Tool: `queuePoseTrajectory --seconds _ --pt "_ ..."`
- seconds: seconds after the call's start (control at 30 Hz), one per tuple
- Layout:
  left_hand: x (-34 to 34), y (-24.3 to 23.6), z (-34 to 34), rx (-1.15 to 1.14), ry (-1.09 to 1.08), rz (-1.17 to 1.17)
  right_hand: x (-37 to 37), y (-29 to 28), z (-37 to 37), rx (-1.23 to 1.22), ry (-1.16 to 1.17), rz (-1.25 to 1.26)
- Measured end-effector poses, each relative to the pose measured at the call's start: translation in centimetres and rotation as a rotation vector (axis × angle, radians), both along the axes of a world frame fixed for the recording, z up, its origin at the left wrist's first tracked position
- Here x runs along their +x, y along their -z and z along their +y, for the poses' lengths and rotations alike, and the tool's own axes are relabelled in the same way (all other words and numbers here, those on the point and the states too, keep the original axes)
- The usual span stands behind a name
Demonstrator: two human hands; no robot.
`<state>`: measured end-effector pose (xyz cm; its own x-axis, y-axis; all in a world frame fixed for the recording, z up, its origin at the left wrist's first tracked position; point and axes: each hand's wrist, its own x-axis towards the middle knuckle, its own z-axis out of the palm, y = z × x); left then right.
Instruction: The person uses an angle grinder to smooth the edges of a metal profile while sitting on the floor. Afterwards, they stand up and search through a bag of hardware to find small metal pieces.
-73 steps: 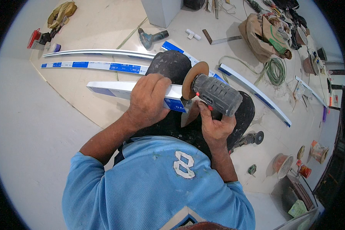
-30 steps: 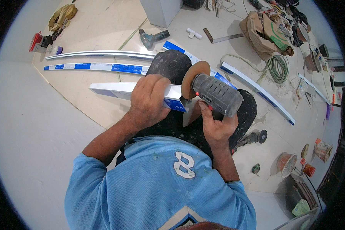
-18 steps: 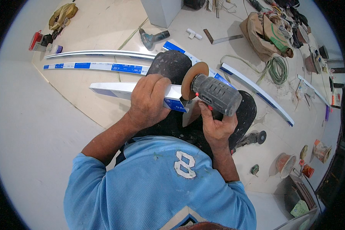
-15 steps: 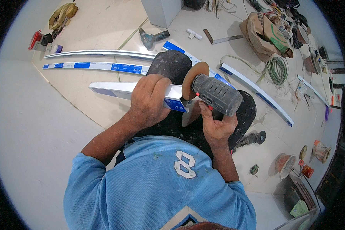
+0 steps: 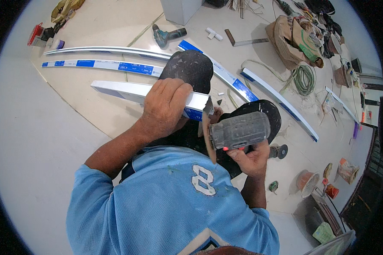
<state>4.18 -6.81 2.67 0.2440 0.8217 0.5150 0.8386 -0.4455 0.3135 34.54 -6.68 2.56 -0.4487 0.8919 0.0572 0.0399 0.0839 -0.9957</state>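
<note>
My left hand (image 5: 165, 106) is wrapped round a white trim profile (image 5: 119, 89) with blue protective film, holding it across my left thigh with its cut end toward the right. In my right hand (image 5: 255, 159) is a dusty grey cordless angle grinder (image 5: 241, 131), gripped from below, the thumb near its red buttons. Its thin brown disc (image 5: 207, 140) stands nearly edge-on, just below the profile's right end. Whether disc and profile touch, I cannot tell. Part of my right fingers is hidden under the grinder body.
Film-covered strips (image 5: 98, 64) lie beyond my knees, another strip (image 5: 281, 104) to the right. A cordless drill (image 5: 166, 35), a metal square (image 5: 247, 41), a coiled cable (image 5: 304, 80) and a brown sack (image 5: 291, 42) are farther off. A second grinder (image 5: 279, 151) and a bucket (image 5: 307, 182) sit at right.
The grinder has swung down and toward me, its disc dropping from above the profile's end to below it. My right hand lowered with it; the left still grips the profile.
</note>
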Motion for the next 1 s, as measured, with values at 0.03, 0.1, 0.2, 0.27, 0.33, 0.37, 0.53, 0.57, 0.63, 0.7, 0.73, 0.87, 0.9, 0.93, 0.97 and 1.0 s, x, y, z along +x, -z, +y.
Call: queuePoseTrajectory --seconds 0.03,0.1,0.2,0.27,0.33,0.37,0.53,0.57,0.63,0.7,0.73,0.87,0.9,0.93,0.97,1.0 --pt "0.1 0.1 0.0 0.001 0.006 0.0 0.1 0.4 0.0 0.049 -0.011 -0.032" --pt "0.0 0.1 0.0 0.001 0.015 -0.008 0.0 0.6 0.1 0.089 -0.029 -0.062" --pt "0.0 0.1 0.0 0.003 0.018 -0.012 -0.2 0.3 0.5 0.092 -0.049 -0.04" --pt "-0.1 0.0 -0.1 0.004 0.015 -0.009 -0.2 0.6 0.7 0.126 -0.071 -0.016" --pt "-0.2 -0.1 -0.1 0.006 0.011 -0.002 -0.4 0.6 0.8 0.149 -0.082 -0.02" --pt "-0.2 -0.1 -0.1 0.005 0.012 -0.003 -0.5 0.6 0.8 0.136 -0.074 -0.014" --pt "-0.2 0.1 -0.1 0.012 0.01 -0.012 -0.8 0.9 0.6 0.088 -0.046 0.027" --pt "-0.2 0.0 -0.1 0.005 0.012 -0.013 -0.7 1.0 0.6 0.104 -0.047 0.019" --pt "-0.3 -0.1 0.0 -0.009 0.015 -0.014 -0.6 1.2 0.5 0.097 -0.036 0.007" --pt "-0.2 -0.2 -0.1 -0.012 0.012 -0.007 -0.7 1.2 0.5 0.095 -0.027 -0.008" --pt "-0.2 -0.2 -0.2 -0.014 0.01 -0.004 -0.9 0.9 0.7 0.097 -0.021 -0.018" --pt "-0.3 -0.1 -0.2 -0.008 0.012 -0.009 -0.6 1.2 0.8 0.099 -0.052 0.001" --pt "-0.2 -0.2 -0.2 -0.009 0.014 -0.007 -0.6 1.1 0.7 0.07 -0.061 0.016" --pt "-0.2 -0.4 -0.2 -0.009 0.016 -0.005 -0.6 1.0 0.5 0.042 -0.071 0.032" --pt "-0.1 -0.4 -0.1 -0.008 0.016 -0.005 -0.6 0.9 0.4 0.012 -0.078 0.045" --pt "-0.1 -0.4 -0.1 -0.006 0.015 -0.005 -0.7 0.8 0.3 0.022 -0.062 0.03"
